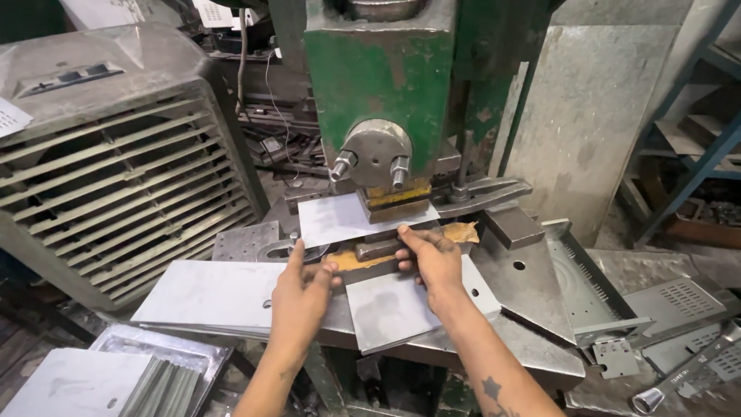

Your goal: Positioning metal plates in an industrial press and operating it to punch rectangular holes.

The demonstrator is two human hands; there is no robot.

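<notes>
While a flat grey metal sheet (343,218) lies under the ram of the worn green press (378,69), a second grey sheet (390,309) is pinned on the steel press bed (532,289) by the right hand (434,262), whose fingers are stretched flat, gripping nothing. The left hand (302,293), at about eight o'clock from the right, is laid open across the edge of a stack of blank sheets (208,293), nothing being clasped. At nine o'clock a dusty slatted air cooler (116,177) is seen; at four o'clock, perforated metal offcuts (679,297) are scattered. Two hands and one press are counted.
</notes>
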